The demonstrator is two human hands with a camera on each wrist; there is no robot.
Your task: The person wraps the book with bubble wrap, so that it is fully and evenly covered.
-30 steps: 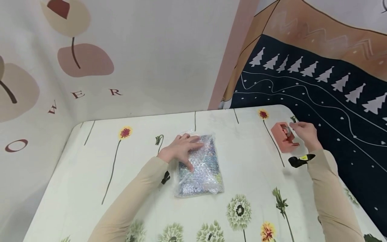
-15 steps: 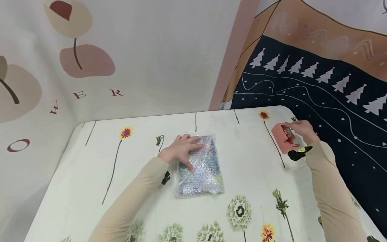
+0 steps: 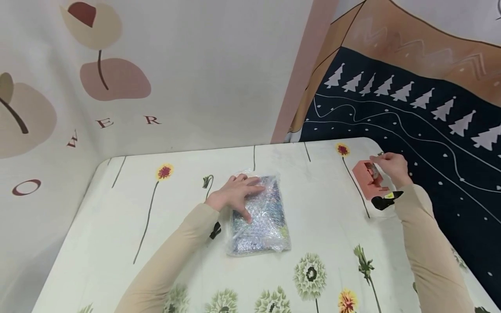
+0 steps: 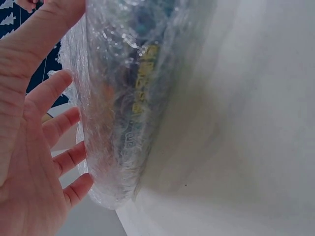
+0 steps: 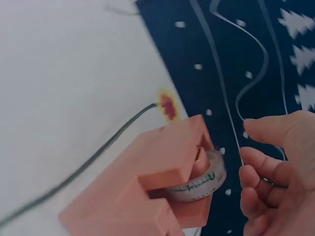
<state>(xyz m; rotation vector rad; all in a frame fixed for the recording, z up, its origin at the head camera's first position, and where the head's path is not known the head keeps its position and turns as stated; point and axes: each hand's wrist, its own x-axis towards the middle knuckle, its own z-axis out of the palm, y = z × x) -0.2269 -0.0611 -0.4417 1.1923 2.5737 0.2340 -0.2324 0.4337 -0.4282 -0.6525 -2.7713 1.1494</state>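
Note:
A flat rectangular package (image 3: pixel 260 232), wrapped in clear bubble wrap, lies on the table. Yellow lettering (image 4: pixel 142 81) runs along its edge under the wrap in the left wrist view, like a book's spine. My left hand (image 3: pixel 235 193) rests on its upper left part with fingers spread. At the far right sits a coral-pink tape dispenser (image 3: pixel 364 180). The right wrist view shows its clear tape roll (image 5: pixel 197 187) with green print. Beside the roll is my right hand (image 3: pixel 393 167), fingers loosely bent, thumb apart from them and nothing visible between.
Flower prints cover the white tablecloth (image 3: pixel 188 269). Behind it rises a pale printed wall (image 3: pixel 203 87); a dark blue cloth with white trees (image 3: pixel 352 108) hangs at the right, close to the dispenser. Each wrist carries a black strap or mount (image 3: pixel 383 202).
My right hand has come left, its fingertips now over the far corner of the tape dispenser. The left hand and the wrapped package stay put; the head view has shifted slightly.

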